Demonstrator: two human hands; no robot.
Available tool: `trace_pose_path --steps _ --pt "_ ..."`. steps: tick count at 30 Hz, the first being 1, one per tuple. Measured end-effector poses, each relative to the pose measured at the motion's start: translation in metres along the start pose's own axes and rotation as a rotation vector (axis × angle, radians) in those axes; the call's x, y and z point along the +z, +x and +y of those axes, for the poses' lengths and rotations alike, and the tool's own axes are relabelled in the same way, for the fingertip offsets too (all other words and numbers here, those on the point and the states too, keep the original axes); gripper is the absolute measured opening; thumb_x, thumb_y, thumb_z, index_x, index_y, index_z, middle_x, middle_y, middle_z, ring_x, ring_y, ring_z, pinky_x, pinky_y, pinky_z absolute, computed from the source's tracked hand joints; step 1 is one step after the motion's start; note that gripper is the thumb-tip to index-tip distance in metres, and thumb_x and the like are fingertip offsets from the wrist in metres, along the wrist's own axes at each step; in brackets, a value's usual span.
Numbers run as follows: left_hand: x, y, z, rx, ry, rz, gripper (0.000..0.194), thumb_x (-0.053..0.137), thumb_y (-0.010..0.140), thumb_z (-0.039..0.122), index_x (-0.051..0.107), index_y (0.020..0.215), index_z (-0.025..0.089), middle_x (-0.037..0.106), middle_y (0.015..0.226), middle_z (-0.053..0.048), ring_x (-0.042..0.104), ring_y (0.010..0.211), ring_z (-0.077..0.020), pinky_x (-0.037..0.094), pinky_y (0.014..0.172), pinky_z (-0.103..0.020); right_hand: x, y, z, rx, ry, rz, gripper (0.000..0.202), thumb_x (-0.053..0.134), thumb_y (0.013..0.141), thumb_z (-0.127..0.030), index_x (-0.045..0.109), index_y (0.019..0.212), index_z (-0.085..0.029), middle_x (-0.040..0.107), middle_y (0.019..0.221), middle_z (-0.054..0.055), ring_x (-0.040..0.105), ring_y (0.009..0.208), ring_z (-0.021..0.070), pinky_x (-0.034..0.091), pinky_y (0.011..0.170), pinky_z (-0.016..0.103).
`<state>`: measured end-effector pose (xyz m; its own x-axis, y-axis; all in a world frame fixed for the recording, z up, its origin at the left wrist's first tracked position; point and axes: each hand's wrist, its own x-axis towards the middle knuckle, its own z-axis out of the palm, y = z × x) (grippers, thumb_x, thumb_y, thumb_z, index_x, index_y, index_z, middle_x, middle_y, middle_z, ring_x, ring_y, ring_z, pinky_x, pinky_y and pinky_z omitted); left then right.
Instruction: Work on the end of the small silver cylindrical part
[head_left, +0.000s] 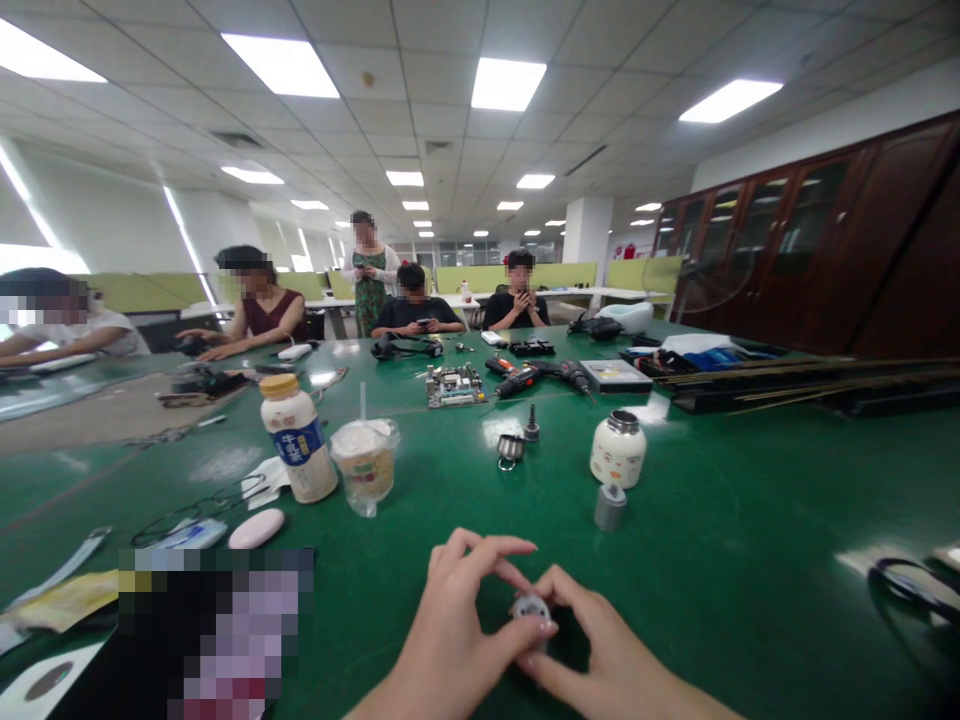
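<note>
Low in the centre of the head view, my left hand (469, 610) and my right hand (581, 630) meet around a small round greyish part (531, 606). Fingers and thumbs of both hands press on it, and they hide much of it. A cream bottle (618, 452) with an open metal neck stands beyond my right hand. Just in front of the bottle is a grey cylindrical piece (610, 508). Farther forward, a metal cup-like piece (511, 450) with a ring lies beside a small dark upright part (532, 424).
Left on the green table (720, 560) stand a milk bottle (301, 440) and a plastic cup (365, 460) with a straw, near a pink oval case (256, 529). A circuit board (455, 387) and power drills (517, 380) lie farther back. Several people are beyond.
</note>
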<state>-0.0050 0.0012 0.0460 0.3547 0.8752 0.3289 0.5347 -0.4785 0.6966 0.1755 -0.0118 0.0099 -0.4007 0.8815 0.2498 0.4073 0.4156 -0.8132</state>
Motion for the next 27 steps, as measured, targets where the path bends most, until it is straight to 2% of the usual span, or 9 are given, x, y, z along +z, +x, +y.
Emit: trace_pose_path --steps 3,6,8,10,13,18,21,24,27 --pt "0.000 -0.001 0.002 0.021 -0.012 -0.005 0.045 0.073 0.074 0.014 0.061 0.114 0.030 0.076 0.083 0.003 0.059 0.097 -0.0276 0.041 0.089 -0.044 0.001 -0.001 0.001 0.007 -0.009 0.003 0.018 0.067 0.079 -0.017 0.056 0.093 -0.021 0.065 0.091 -0.001 0.062 0.083 0.0176 0.046 0.077 0.027" --pt "-0.002 -0.004 0.007 0.094 -0.073 -0.026 0.050 0.063 0.076 0.006 0.057 0.120 0.029 0.073 0.102 0.000 0.059 0.103 -0.0245 0.042 0.092 -0.041 0.002 -0.002 0.004 0.003 -0.006 0.011 0.020 0.067 0.079 -0.017 0.056 0.094 -0.021 0.065 0.093 0.000 0.062 0.086 0.0191 0.046 0.079 0.028" --pt "-0.003 -0.004 0.007 0.118 -0.068 -0.020 0.054 0.064 0.074 0.007 0.055 0.122 0.028 0.069 0.114 -0.002 0.057 0.107 -0.0247 0.043 0.092 -0.039 0.002 -0.001 0.004 -0.009 0.001 0.014 0.020 0.066 0.079 -0.015 0.056 0.095 -0.021 0.066 0.095 0.001 0.062 0.089 0.0197 0.046 0.081 0.029" --pt "-0.003 -0.003 0.005 0.114 -0.016 0.003 0.054 0.068 0.074 0.010 0.055 0.123 0.029 0.070 0.109 -0.002 0.056 0.105 -0.0259 0.042 0.090 -0.040 0.002 -0.001 0.004 -0.010 0.002 0.011 0.019 0.066 0.079 -0.015 0.055 0.094 -0.021 0.065 0.093 0.000 0.061 0.088 0.0191 0.046 0.080 0.028" --pt "-0.001 -0.002 0.000 0.096 0.025 0.012 0.050 0.071 0.076 0.013 0.054 0.120 0.031 0.074 0.089 0.003 0.058 0.098 -0.0255 0.039 0.088 -0.040 0.002 -0.002 0.002 0.011 -0.009 0.008 0.018 0.067 0.079 -0.017 0.056 0.093 -0.021 0.064 0.091 -0.001 0.061 0.084 0.0176 0.046 0.077 0.027" --pt "0.001 -0.003 0.000 0.114 -0.032 -0.001 0.053 0.067 0.079 0.008 0.048 0.122 0.033 0.076 0.090 0.008 0.059 0.100 -0.0230 0.037 0.089 -0.036 0.003 -0.002 0.004 0.013 -0.001 -0.005 0.016 0.067 0.081 -0.019 0.055 0.091 -0.021 0.063 0.088 -0.002 0.060 0.082 0.0171 0.045 0.075 0.026" --pt "-0.006 0.003 -0.001 0.069 -0.055 0.041 0.045 0.069 0.081 0.013 0.049 0.118 0.032 0.077 0.090 0.008 0.061 0.097 -0.0225 0.037 0.088 -0.035 0.002 -0.001 0.003 0.045 -0.013 0.001 0.019 0.069 0.079 -0.020 0.055 0.092 -0.022 0.063 0.090 -0.001 0.060 0.084 0.0184 0.044 0.077 0.027" --pt "-0.011 0.013 -0.013 -0.023 -0.012 0.138 0.035 0.069 0.083 0.016 0.051 0.110 0.028 0.078 0.091 0.005 0.064 0.093 -0.0232 0.037 0.088 -0.037 0.000 -0.001 0.000 0.070 -0.015 -0.012 0.022 0.070 0.077 -0.019 0.056 0.094 -0.022 0.065 0.093 0.000 0.060 0.089 0.0199 0.044 0.080 0.029" --pt "-0.007 0.017 -0.031 -0.104 0.049 0.075 0.040 0.070 0.080 0.012 0.051 0.113 0.026 0.079 0.085 0.004 0.066 0.095 -0.0254 0.037 0.088 -0.038 -0.001 -0.002 -0.002 0.080 -0.015 -0.021 0.022 0.070 0.077 -0.019 0.057 0.095 -0.022 0.067 0.095 0.000 0.061 0.091 0.0206 0.044 0.081 0.029"
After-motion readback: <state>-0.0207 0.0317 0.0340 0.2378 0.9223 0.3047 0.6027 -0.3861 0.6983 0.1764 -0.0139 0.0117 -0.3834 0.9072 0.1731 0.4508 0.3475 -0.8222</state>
